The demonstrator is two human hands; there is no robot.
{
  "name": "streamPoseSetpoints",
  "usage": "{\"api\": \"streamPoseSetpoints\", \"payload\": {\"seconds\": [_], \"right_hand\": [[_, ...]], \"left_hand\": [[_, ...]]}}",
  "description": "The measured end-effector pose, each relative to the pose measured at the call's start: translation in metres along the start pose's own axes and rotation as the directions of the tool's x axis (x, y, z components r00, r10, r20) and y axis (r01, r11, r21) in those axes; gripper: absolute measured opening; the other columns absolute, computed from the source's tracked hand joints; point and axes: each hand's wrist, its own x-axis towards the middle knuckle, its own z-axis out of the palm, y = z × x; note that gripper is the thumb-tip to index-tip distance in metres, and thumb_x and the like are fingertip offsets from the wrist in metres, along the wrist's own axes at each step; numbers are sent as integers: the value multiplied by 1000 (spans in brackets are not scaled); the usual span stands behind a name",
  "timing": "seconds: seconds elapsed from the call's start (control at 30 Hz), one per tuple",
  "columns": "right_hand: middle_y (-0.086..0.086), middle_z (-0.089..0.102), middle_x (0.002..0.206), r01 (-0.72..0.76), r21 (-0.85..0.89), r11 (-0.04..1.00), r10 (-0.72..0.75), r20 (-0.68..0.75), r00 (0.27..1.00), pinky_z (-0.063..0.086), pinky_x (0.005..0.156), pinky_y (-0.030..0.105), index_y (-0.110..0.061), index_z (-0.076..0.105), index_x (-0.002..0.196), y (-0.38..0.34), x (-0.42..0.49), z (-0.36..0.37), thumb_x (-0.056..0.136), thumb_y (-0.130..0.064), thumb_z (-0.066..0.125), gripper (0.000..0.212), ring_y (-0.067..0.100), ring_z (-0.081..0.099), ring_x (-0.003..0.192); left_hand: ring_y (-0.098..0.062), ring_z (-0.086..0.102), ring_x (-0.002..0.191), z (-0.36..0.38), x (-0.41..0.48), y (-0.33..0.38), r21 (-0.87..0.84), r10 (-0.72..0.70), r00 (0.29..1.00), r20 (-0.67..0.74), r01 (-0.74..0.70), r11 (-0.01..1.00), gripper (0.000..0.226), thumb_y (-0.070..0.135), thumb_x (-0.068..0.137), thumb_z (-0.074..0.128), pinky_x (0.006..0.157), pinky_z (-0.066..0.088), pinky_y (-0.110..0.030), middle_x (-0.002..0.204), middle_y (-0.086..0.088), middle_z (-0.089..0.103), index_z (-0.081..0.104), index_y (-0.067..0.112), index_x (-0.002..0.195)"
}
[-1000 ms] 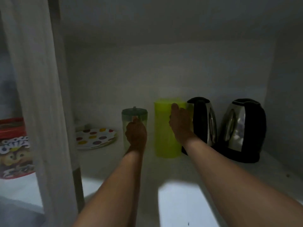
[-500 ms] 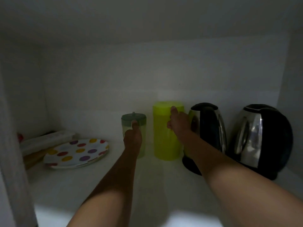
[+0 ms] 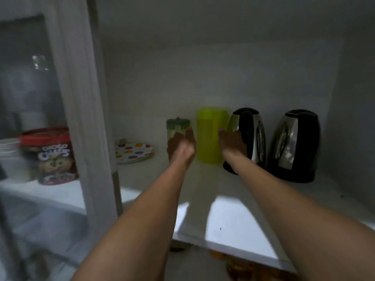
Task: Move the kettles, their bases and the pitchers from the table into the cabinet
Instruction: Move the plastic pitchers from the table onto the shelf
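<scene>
Two pitchers, clear one (image 3: 177,126) and green one (image 3: 210,134), stand on the cabinet shelf (image 3: 233,216) beside two kettles (image 3: 248,138) (image 3: 296,145). Left hand (image 3: 182,146) and right hand (image 3: 232,141) both open, flanking the green one, gripping nothing.

Both arms reach forward, left hand (image 3: 181,146) and right hand (image 3: 233,141) apparently open, empty.

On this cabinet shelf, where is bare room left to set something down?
Free: the shelf front, and the strip between the dotted plate and the clear pitcher. Crowded: the back row, green pitcher and both kettles close together.
</scene>
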Motion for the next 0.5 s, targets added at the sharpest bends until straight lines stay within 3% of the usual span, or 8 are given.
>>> {"api": "streamPoseSetpoints", "payload": {"seconds": [0.07, 0.17, 0.27, 0.5], "right_hand": [[19, 48, 146, 31, -26, 999, -31, -15, 999, 40, 101, 38, -6, 38, 145, -5, -44, -10, 98, -48, 43, 63, 39, 48, 131], [20, 56, 137, 81, 24, 996, -81, 31, 996, 39, 100, 37, -8, 49, 132, -10, -116, -19, 97, -46, 46, 51, 37, 52, 127], [18, 57, 134, 112, 32, 993, -115, 103, 988, 39, 98, 38, -13, 49, 131, -28, -185, -12, 97, -48, 45, 49, 36, 53, 123], [18, 58, 134, 254, 163, 953, -296, 338, 894, 40, 97, 40, -14, 47, 131, -109, -341, 40, 95, -48, 46, 50, 38, 54, 122]], "left_hand": [[-40, 57, 117, -27, -41, 5, -13, 26, 999, -47, -27, 1000, 60, 48, 101, 35, 91, 45, -38, 126, -28, 61, 63, -3, 117], [-41, 57, 117, -73, -99, 3, -7, 63, 988, -144, -65, 998, 56, 45, 100, 41, 92, 44, -39, 122, -28, 64, 66, -4, 112], [-39, 61, 110, -134, -143, -5, 51, 109, 972, -208, -100, 994, 53, 43, 101, 40, 87, 44, -38, 115, -25, 68, 68, -2, 107], [-38, 62, 103, -310, -201, -53, 173, 74, 899, -432, 2, 985, 52, 44, 99, 39, 81, 44, -38, 108, -21, 70, 70, 2, 102]]}}
